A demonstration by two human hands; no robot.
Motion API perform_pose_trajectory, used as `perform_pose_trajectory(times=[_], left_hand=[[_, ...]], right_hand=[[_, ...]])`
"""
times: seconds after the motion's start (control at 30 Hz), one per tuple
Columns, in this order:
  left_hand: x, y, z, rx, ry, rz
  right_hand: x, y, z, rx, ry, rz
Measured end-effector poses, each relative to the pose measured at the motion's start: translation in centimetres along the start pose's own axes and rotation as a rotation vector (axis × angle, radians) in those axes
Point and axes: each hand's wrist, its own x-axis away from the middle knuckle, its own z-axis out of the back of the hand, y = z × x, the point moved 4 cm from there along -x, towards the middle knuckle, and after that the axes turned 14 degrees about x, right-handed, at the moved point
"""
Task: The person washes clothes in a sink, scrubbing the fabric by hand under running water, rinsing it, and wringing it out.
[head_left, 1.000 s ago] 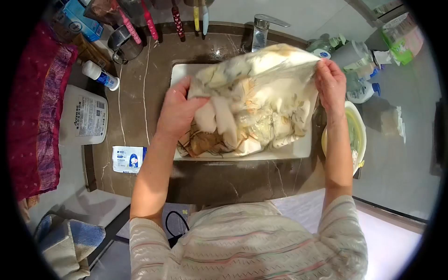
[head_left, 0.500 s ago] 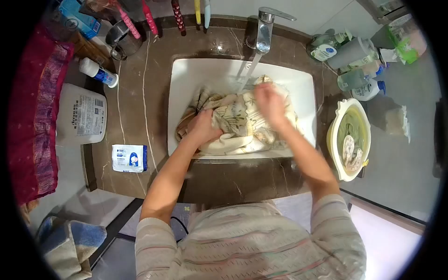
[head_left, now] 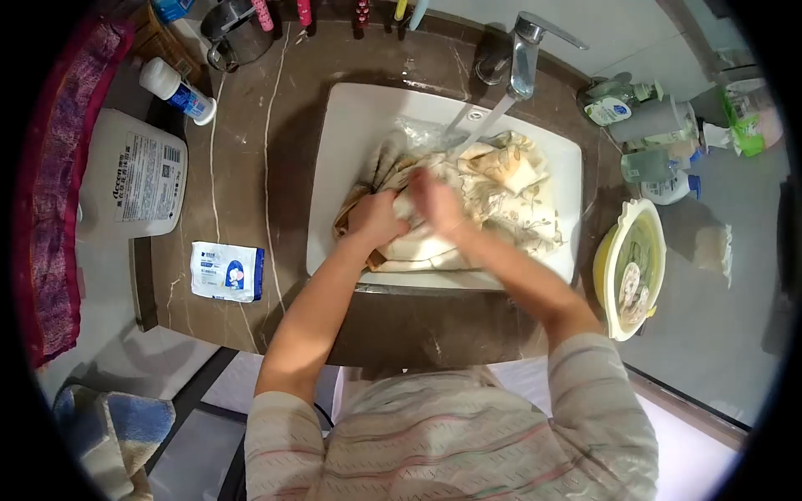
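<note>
A patterned cloth [head_left: 518,175] lies bunched in the sink [head_left: 359,117], the tap [head_left: 525,63] at one o'clock running onto it; the left hand [head_left: 378,221] clenches a fold in its fingers; the right hand [head_left: 439,204] blurs beside it, its grip impossible to tell; both hide some cloth; a green bottle [head_left: 608,110] stands at two o'clock, a basin [head_left: 605,263] at four, a white packet [head_left: 221,271] at eight, a jug [head_left: 125,184] at nine.

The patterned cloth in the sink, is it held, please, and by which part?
The left hand seems to grip the cloth by a bunched fold; whether the blurred right hand grips cannot be told.
</note>
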Motion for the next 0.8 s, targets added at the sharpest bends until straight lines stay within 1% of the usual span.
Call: perform_pose_trajectory(times=[0.07, 0.1, 0.17, 0.23, 0.27, 0.3, 0.4, 0.47, 0.5, 0.57, 0.6, 0.63, 0.7, 0.73, 0.8], left_hand=[[0.2, -0.1, 0.0, -0.041, -0.027, 0.025], [0.7, 0.3, 0.4, -0.062, -0.029, 0.021], [2.7, 2.0, 1.4, -0.061, -0.009, -0.002], [4.8, 4.4, 3.0, -0.008, -0.048, -0.104], [5.6, 4.9, 3.7, 0.023, -0.058, -0.144], [5.9, 5.0, 3.9, 0.029, -0.072, -0.124], [4.9, 2.1, 2.8, -0.106, -0.025, -0.097], [5.0, 1.4, 2.4, -0.066, -0.044, -0.022], [5.2, 1.2, 2.4, -0.051, -0.056, 0.02], [5.8, 1.6, 2.9, 0.034, -0.065, -0.018], [6.0, 1.9, 3.4, 0.075, -0.068, -0.044], [6.2, 2.0, 3.7, 0.075, -0.051, -0.077], [6.5, 2.0, 4.2, 0.085, -0.012, -0.144], [6.5, 1.8, 4.4, 0.067, 0.011, -0.144], [6.3, 1.5, 4.3, 0.036, 0.051, -0.143]], right_hand=[[1.4, -5.7, 2.7, 0.05, -0.059, 0.1], [0.9, -5.2, 2.9, 0.223, -0.231, 0.228], [-0.8, -0.4, 3.6, 0.142, -0.06, 0.333], [-2.6, 8.3, 3.9, 0.437, -0.095, 0.099], [-3.1, 10.7, 4.7, 0.479, -0.113, 0.019], [-2.8, 11.3, 5.3, 0.546, -0.215, -0.112], [-1.8, 5.6, 2.9, 0.232, -0.226, -0.349], [-0.5, -2.2, 1.8, 0.304, -0.062, -0.042], [0.0, -3.0, 1.8, 0.267, -0.06, 0.095], [1.1, -4.1, 2.0, 0.188, -0.054, 0.365], [1.0, -2.2, 2.1, 0.403, -0.039, 0.351], [0.4, 1.7, 2.6, 0.621, -0.024, 0.336], [-1.7, 7.8, 4.1, 0.606, -0.255, 0.066], [-2.6, 10.9, 5.0, 0.616, -0.363, -0.069], [-2.4, 11.0, 4.2, 0.319, -0.258, -0.302]])
